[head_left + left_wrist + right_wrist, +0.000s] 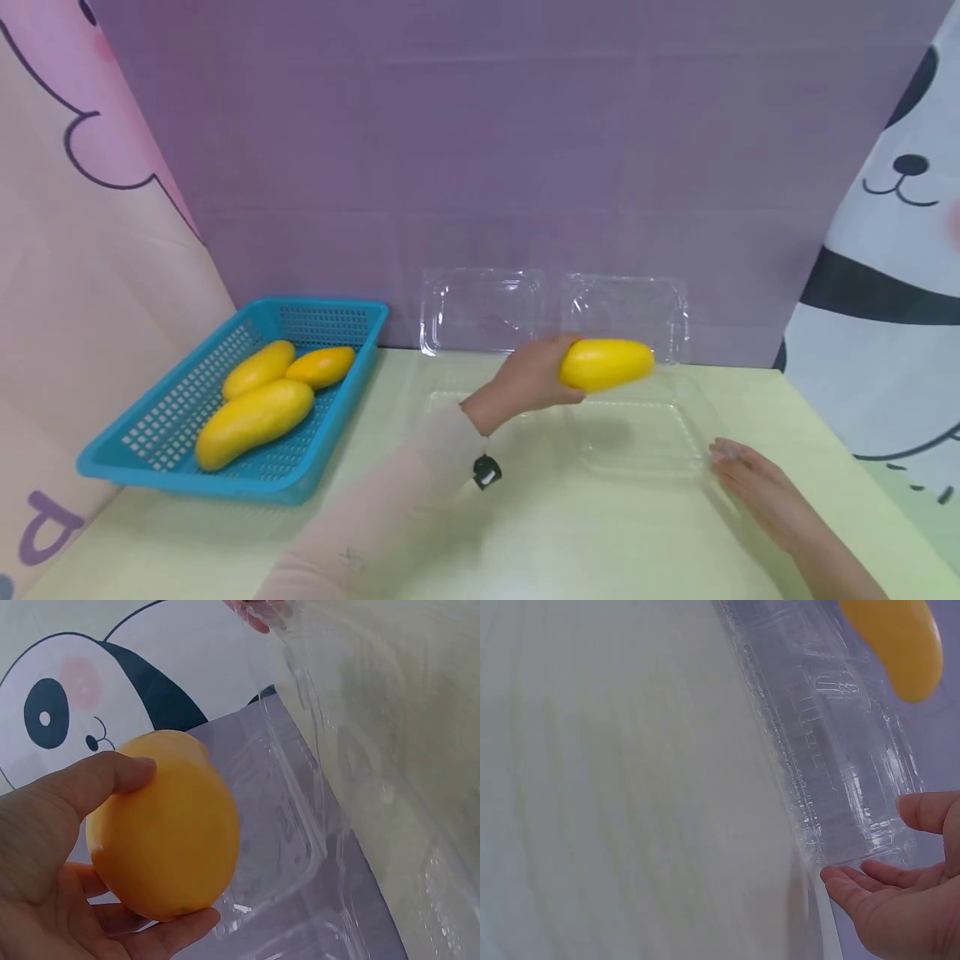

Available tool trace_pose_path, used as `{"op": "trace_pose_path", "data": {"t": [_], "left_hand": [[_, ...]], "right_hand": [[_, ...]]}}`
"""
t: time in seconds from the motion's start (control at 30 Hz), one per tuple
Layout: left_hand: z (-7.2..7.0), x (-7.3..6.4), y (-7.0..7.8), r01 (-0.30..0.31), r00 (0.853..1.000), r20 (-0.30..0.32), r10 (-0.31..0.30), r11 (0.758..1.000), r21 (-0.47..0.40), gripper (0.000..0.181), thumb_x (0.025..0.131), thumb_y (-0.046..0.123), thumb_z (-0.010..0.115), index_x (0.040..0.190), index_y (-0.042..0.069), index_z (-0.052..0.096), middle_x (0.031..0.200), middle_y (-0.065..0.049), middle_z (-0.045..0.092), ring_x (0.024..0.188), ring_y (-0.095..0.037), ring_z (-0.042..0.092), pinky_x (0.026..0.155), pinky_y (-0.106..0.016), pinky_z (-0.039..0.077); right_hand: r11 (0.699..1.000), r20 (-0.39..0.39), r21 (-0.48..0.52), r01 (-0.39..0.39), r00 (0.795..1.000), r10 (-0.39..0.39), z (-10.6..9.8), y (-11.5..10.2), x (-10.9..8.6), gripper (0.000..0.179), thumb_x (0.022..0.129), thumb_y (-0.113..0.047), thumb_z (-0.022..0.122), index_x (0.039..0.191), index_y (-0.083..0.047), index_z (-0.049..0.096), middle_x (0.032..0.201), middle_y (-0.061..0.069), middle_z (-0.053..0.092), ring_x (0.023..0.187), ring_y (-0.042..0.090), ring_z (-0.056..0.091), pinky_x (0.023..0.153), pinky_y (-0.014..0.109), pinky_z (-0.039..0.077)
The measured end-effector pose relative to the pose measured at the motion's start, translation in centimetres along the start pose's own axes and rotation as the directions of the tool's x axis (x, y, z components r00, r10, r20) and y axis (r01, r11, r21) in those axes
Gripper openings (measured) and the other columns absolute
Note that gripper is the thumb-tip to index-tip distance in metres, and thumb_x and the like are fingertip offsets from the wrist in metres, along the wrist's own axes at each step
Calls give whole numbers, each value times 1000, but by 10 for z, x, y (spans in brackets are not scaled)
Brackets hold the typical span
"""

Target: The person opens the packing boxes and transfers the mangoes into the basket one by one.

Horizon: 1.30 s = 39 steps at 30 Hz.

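Note:
My left hand point(534, 372) grips a yellow mango point(607, 364) above a clear plastic container point(637, 471) with its lid raised. In the left wrist view, the thumb lies on one side of the mango point(169, 832) and the fingers curl under it. At the near right corner of that container is my right hand point(757, 487). The right wrist view shows its thumb and fingers spread apart by the container's end point(862, 825), fingertips touching the plastic. A second clear container point(483, 312), also lid up, stands to the left, partly behind the left arm.
A blue plastic basket point(315, 483) with 3 more mangoes point(258, 421) stands on the left of the pale table point(585, 542). Behind the containers rises a purple backdrop point(487, 150). A printed panda panel point(885, 333) borders the right side.

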<state>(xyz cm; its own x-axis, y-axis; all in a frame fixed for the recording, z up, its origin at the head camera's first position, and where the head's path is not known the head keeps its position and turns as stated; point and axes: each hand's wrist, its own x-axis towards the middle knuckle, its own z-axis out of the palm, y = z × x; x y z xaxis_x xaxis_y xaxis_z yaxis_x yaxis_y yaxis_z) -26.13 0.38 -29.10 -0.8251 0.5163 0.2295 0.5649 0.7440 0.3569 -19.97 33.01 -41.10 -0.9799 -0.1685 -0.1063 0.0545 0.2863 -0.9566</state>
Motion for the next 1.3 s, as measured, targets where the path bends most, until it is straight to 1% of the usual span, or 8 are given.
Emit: {"op": "trace_pose_path", "data": {"t": [0.17, 0.2, 0.27, 0.37, 0.43, 0.53, 1.07, 1.3], "left_hand": [[-12, -6, -12, 24, 1000, -9, -25, 998, -62, 69, 78, 29, 77, 137, 13, 45, 123, 0, 58, 102, -15, 56, 89, -34, 47], [-14, -7, -15, 32, 999, -14, -33, 997, -73, 69, 78, 28, 77, 137, 13, 45, 123, 0, 58, 102, -15, 55, 89, -34, 47], [-18, -9, -19, 47, 998, -29, -49, 995, -85, 69, 78, 29, 77, 137, 15, 44, 122, 1, 58, 101, -15, 55, 88, -35, 47], [-25, -11, -26, 52, 997, -51, -59, 992, -115, 68, 77, 27, 77, 136, 15, 45, 120, 1, 58, 100, -15, 55, 88, -36, 48], [-30, -12, -31, 60, 996, -57, -69, 987, -151, 68, 78, 25, 77, 137, 14, 44, 120, 0, 58, 101, -16, 55, 89, -36, 48], [-39, -16, -38, 80, 994, -62, -95, 974, -211, 68, 78, 23, 77, 137, 13, 44, 121, -2, 57, 102, -17, 55, 90, -38, 47], [-85, -55, -96, 203, 969, -89, -229, 952, -229, 72, 80, 28, 74, 141, 11, 39, 127, -11, 55, 103, -27, 55, 89, -43, 48], [-101, -72, -113, 284, 945, -102, -311, 934, -217, 76, 81, 33, 72, 144, 12, 35, 133, -12, 51, 108, -29, 54, 90, -47, 45]], "right_hand": [[999, -15, 6, 36, 999, -36, -1, 2, 1, 67, 103, -22, 36, 137, 23, 2, 142, 43, 4, 91, -26, 40, 81, 4, 42], [998, -22, 20, 51, 998, -51, -1, 2, 1, 66, 103, -20, 37, 137, 24, 2, 142, 39, 19, 92, -25, 41, 80, 4, 42], [996, -31, 44, 81, 996, -80, -2, 4, 2, 65, 102, -18, 38, 136, 25, 3, 134, 20, 46, 93, -23, 44, 80, 4, 42], [990, -37, 62, 124, 992, -122, -2, 5, 3, 62, 101, -13, 40, 134, 27, 5, 123, 1, 54, 95, -20, 47, 80, 5, 43], [991, -36, 48, 126, 992, -125, -1, 5, 3, 61, 101, -12, 39, 134, 27, 5, 129, 16, 50, 94, -21, 46, 80, 5, 42], [995, -39, 0, 104, 994, -104, 0, 4, 4, 60, 102, -13, 37, 134, 27, 7, 139, 45, 14, 92, -23, 43, 80, 4, 41], [999, -33, -43, 20, 999, -22, 2, 2, 3, 65, 103, -22, 37, 137, 24, 6, 142, 43, 7, 90, -27, 38, 81, 4, 42], [998, -25, -53, 44, 999, -45, 2, 1, 1, 64, 103, -22, 36, 136, 25, 8, 141, 44, 8, 91, -27, 38, 81, 4, 41]]}}
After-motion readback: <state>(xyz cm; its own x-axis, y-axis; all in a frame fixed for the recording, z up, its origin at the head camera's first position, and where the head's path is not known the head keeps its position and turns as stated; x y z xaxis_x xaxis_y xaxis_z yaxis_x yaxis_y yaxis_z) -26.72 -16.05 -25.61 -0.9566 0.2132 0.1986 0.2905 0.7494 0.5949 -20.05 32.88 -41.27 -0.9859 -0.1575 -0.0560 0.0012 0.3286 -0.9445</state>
